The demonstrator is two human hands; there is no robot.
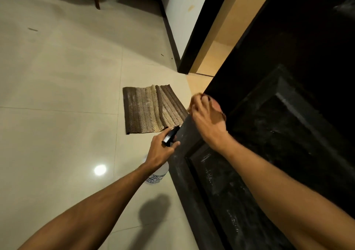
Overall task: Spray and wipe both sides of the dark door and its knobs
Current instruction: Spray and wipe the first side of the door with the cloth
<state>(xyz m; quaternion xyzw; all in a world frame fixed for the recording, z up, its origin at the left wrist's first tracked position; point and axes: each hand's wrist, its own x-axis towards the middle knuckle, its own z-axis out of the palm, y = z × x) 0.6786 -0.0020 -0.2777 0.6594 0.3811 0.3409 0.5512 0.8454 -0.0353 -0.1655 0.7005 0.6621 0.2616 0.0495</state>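
- While the right hand (208,119) presses an orange cloth (194,101) against the outer edge of the dark door (288,115), the step in hand looks like the wiping of this face, low down near the floor; the fingers are curled and clenched over the cloth, which shows only as a bunched bit past the knuckles.
- The left hand (160,151) grips the neck of a spray bottle (159,173), fingers wrapped round below its black trigger head (170,135); the nozzle points toward the door's edge, and the pale body hangs under the palm, just beside the door frame moulding.
- The door fills the right of the view, swung open, its recessed panel (278,134) streaked with pale smears or wet marks; whether these are spray or dust cannot be told.
- No knob is in view; the far side of the door is hidden too, so much of the task seems left.
- A striped mat (151,109) lies on the tiled floor (57,96) just beyond the hands, clear of the door.
- Next, judging from the smears, the cloth needs to travel down the stile and into the panel grooves, with firm pressure; a fresh spray may be wanted where the surface is dry.
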